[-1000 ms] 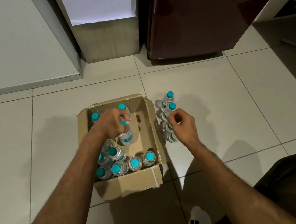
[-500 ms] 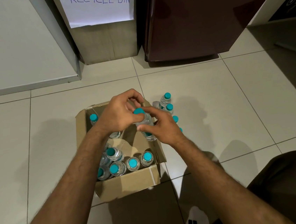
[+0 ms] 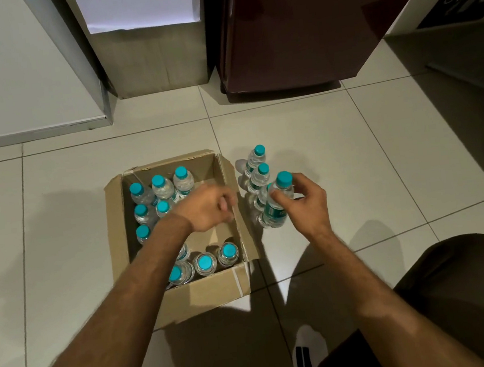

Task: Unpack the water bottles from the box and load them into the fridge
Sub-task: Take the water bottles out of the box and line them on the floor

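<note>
The cardboard box [image 3: 187, 296] has bare floor just beneath the curled fingers [image 3: 224, 206] of the left hand [image 3: 207, 208], an open middle lane. Capped bottles [image 3: 162, 188] crowd the far-left corner beyond those fingers, and a near row [image 3: 205, 263] blocks the side toward the wrist. The right flap [image 3: 248, 236] stands between the two hands. Beyond the right hand's fingers [image 3: 281, 201], floor bottles [image 3: 257, 159] stand close together; tile [image 3: 366, 155] to their right lies open up to the maroon fridge [image 3: 294, 43].
</note>
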A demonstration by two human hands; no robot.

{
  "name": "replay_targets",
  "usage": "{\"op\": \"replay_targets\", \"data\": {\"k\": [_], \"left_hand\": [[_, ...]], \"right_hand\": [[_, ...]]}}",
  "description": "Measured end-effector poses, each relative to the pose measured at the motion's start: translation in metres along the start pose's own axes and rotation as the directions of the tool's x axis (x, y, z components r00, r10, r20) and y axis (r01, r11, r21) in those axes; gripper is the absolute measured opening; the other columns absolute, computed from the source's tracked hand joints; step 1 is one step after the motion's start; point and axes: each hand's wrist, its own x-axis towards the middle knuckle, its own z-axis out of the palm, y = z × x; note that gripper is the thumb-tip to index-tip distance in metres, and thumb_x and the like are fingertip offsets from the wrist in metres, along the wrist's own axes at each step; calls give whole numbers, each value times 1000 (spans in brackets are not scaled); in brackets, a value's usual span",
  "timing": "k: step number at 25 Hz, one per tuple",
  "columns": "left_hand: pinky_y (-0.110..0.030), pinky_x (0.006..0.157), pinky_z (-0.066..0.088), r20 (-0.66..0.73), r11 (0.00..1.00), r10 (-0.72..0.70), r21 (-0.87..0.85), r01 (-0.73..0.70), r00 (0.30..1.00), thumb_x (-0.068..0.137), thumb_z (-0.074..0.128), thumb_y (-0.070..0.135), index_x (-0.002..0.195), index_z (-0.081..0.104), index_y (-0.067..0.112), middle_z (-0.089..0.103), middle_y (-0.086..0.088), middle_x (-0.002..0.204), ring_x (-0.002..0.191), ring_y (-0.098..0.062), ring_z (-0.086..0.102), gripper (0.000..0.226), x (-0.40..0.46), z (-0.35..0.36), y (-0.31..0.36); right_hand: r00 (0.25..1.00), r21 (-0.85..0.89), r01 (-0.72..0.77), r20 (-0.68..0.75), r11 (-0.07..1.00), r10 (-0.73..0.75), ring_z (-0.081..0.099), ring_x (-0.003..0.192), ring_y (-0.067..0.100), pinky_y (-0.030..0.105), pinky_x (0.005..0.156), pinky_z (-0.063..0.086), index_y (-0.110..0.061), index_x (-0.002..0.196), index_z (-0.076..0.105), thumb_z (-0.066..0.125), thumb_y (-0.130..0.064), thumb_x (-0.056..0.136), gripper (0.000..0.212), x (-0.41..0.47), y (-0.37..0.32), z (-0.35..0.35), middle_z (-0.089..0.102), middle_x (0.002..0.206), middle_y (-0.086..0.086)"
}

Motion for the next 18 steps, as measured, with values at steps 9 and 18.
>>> {"op": "replay_targets", "data": {"k": [9,18], "left_hand": [[-33,79,52,298,964,-140,257,62,944,77,80,25,102,61,35,56,11,97,86,-10,57,33,8,60,-23],[-33,85,49,264,950,-123,311,37,957,83,75,27,112,63,31,55,8,105,98,-14,54,33,1,69,-24]], "right_hand": [[969,-76,-237,51,968,242,62,101,7,30,92,54,-17,116,63,77,-15,85,34,-23,85,5,66,112,-4],[932,-52,-354,60,934,357,59,119,22,33,99,49,-21,144,38,70,-11,90,64,-30,104,29,56,135,5]]}}
